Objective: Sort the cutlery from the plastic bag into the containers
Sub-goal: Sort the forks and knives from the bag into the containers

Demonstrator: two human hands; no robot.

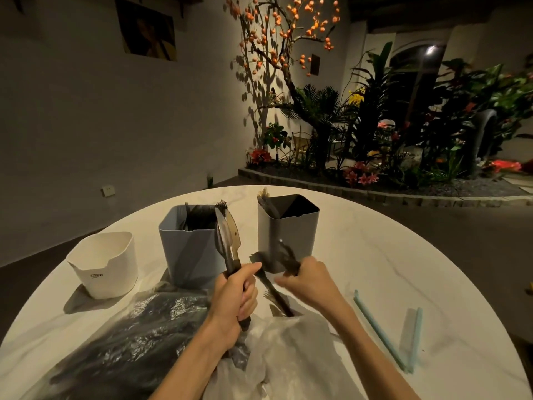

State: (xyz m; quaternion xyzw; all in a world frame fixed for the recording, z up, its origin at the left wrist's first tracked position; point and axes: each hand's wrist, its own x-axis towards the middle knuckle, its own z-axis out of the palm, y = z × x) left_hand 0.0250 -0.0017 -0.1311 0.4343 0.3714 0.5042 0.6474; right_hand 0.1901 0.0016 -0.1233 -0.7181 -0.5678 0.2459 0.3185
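While both hands are busy over the bag, status by item:
left hand (235,298): fist wrapped round a bundle of dark cutlery (227,241), handles down, heads up; looks like a spoon and a knife blade side by side, maybe a fork behind. Likely held upright so the heads can be told apart before dropping
right hand (310,280): blurred; fingers curled round a dark piece (288,259) just in front of the grey container. Type unreadable. Probably pulling singles out of the bundle, which is why it sits so close to the left fist
plastic bag (161,336): lying flat, crumpled, near edge of table, mouth toward the hands; plenty of dark cutlery visible through the film, so judged far from done
loose fork (274,295): on the table between the hands, partly on the bag edge
blue-grey container (190,249): centre, already holds dark pieces; bundle heads overlap its right rim in view, touching or not unclear
grey container (288,235): right of it, a few pale and dark handles at its back-left corner
white container (105,265): far left, apart from the others, contents not visible
table (403,269): round, pale marble look; three bins in an arc within reach, presumably one type each
straws (403,342): two pale blue, right side, well clear of the work
risk: blurred right hand near the grey bin, could knock it
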